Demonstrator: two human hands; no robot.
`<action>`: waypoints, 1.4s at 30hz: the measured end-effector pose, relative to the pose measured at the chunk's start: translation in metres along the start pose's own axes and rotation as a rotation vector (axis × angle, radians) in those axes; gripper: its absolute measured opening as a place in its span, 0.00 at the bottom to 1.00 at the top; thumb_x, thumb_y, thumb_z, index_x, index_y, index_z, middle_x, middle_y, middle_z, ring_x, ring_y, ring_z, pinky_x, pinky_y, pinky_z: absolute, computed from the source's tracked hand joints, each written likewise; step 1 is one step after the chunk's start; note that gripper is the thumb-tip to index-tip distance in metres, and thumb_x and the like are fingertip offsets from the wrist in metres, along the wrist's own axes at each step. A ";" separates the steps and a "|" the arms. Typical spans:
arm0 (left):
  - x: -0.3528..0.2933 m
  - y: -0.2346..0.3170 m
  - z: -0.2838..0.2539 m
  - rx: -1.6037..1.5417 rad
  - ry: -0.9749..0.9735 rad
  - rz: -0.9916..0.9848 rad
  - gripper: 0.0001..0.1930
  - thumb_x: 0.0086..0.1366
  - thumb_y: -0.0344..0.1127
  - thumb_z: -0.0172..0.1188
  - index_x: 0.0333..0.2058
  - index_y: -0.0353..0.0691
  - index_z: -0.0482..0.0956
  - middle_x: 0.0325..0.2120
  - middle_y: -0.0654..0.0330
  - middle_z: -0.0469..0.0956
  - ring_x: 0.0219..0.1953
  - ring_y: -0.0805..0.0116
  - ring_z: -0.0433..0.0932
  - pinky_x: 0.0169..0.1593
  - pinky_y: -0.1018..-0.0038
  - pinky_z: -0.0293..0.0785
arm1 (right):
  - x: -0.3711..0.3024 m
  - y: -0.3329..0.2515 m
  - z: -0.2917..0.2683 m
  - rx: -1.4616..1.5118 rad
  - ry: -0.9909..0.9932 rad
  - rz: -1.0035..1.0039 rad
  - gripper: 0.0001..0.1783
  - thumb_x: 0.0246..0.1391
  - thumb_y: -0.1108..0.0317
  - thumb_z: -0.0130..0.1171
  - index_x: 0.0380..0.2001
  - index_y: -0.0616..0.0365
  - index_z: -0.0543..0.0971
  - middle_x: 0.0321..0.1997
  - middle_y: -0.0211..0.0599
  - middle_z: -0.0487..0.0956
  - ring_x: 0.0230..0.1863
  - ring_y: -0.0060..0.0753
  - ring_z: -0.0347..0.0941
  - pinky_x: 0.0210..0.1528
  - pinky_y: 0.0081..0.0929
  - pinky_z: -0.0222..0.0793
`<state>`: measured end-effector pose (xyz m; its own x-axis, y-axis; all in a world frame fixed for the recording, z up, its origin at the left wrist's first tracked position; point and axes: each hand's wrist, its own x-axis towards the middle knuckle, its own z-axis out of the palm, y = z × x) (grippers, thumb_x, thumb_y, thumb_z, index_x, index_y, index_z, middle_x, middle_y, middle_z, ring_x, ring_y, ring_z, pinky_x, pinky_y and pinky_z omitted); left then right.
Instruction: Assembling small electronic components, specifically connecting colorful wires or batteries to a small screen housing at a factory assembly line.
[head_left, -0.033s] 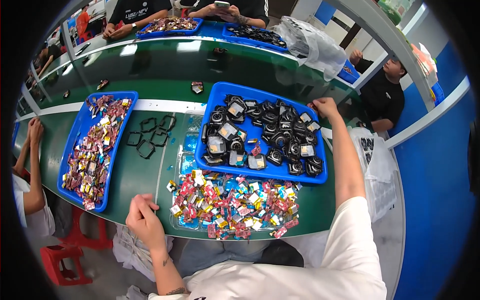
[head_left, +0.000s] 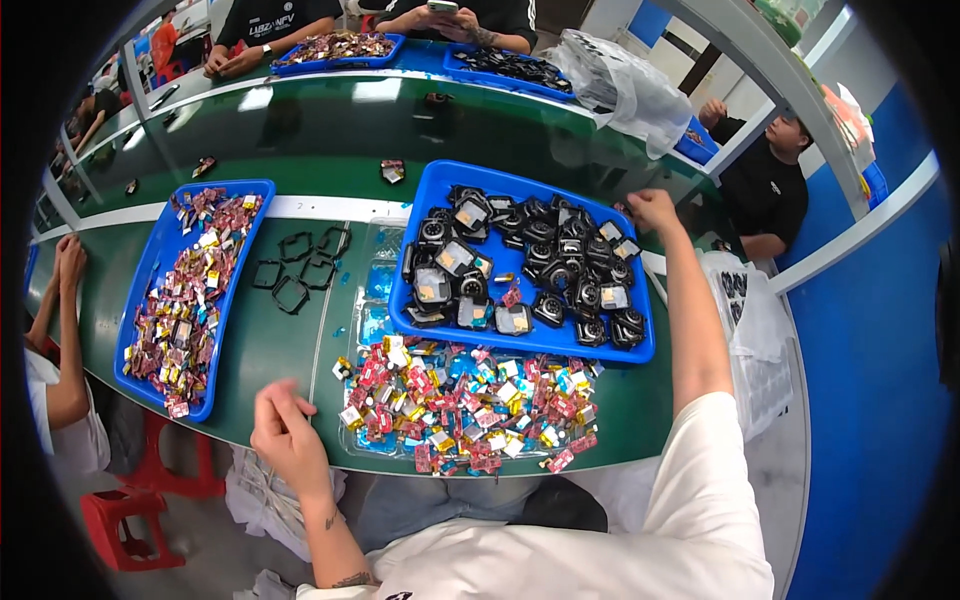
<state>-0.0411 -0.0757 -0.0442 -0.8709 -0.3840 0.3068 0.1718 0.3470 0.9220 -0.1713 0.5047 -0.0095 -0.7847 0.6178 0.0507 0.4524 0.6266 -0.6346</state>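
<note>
My left hand [head_left: 287, 430] hovers over the near table edge, left of a heap of small circuit boards with yellow and silver cells [head_left: 440, 442]. Its fingers are curled, slightly blurred, with nothing visible in them. At the far right corner of a blue tray [head_left: 440, 338], my right hand [head_left: 655, 212] has its fingers pinched together. Something small and dark shows at the fingertips, too small to name. Black watch-like cases [head_left: 548, 310] with round backs fill the tray, several showing pale square insides. The heap lies on a clear plastic tray [head_left: 350, 440], below the blue one.
A second blue tray [head_left: 262, 215] of similar boards stands at left. Between the trays lie several black square frames [head_left: 290, 296]. Beyond a white rail [head_left: 320, 208] runs a green belt [head_left: 330, 130] with a few loose parts. Other people sit left, right and opposite.
The fingers of my left hand have shifted up slightly. Otherwise the two frames look almost alike.
</note>
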 end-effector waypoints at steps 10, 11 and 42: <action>-0.004 -0.018 -0.006 -0.248 0.182 0.125 0.17 0.68 0.29 0.47 0.17 0.37 0.62 0.12 0.64 0.66 0.16 0.79 0.61 0.23 0.80 0.58 | -0.137 -0.119 -0.054 0.181 -0.122 -0.507 0.13 0.56 0.62 0.58 0.29 0.64 0.80 0.19 0.28 0.76 0.22 0.14 0.70 0.26 0.14 0.64; -0.007 -0.018 -0.011 -0.239 0.177 0.125 0.17 0.68 0.29 0.47 0.17 0.37 0.62 0.12 0.64 0.66 0.16 0.79 0.61 0.23 0.80 0.58 | -0.157 -0.126 -0.049 0.209 -0.174 -0.525 0.14 0.57 0.62 0.56 0.28 0.64 0.79 0.18 0.28 0.75 0.22 0.14 0.70 0.26 0.14 0.64; -0.022 0.064 -0.041 -0.082 -1.246 0.158 0.14 0.50 0.29 0.66 0.37 0.34 0.80 0.29 0.56 0.82 0.27 0.73 0.78 0.30 0.79 0.70 | -0.276 -0.157 0.064 0.086 -0.409 -1.393 0.05 0.44 0.67 0.64 0.25 0.54 0.77 0.43 0.29 0.76 0.47 0.34 0.67 0.48 0.33 0.60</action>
<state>0.0078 -0.0804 0.0178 -0.6730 0.7392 0.0253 0.3028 0.2441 0.9212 -0.0529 0.2060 0.0270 -0.6277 -0.6404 0.4425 -0.7766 0.5541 -0.2997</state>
